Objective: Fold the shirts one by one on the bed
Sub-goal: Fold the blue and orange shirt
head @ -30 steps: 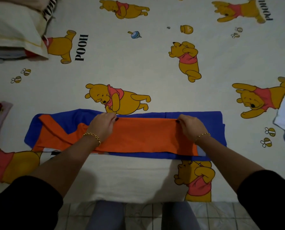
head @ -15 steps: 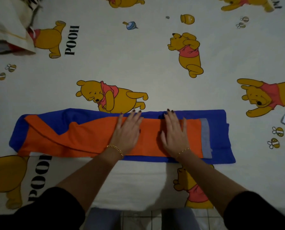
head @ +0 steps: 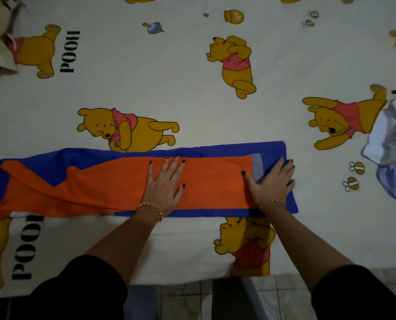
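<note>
**Status of work**

- The shirt (head: 100,188), orange and blue, lies across the lower middle of the frame, near the front edge of the bed (head: 192,88).
- It is already folded lengthwise into one long narrow band. The band runs from the left edge of the frame to right of centre.
- The left end of the band is uneven, with diagonal overlaps of orange on blue.

**State of the grip**

- The left hand (head: 164,183) rests palm down on the middle of the band. Its grip is spread, fingers straight, pinching nothing.
- The right hand (head: 273,181) rests palm down on the right end, thumb on the orange panel and fingers over the blue hem. Its grip is likewise spread. Whether the fingertips hook the edge cannot be told.

**Remaining work (judged)**

- The crosswise folds that shorten the band are not yet made.
- Loose pale garments (head: 395,139) lie crumpled at the right edge of the frame. They probably await their turn. Their kind cannot be told.
- No finished stack is in view.
</note>
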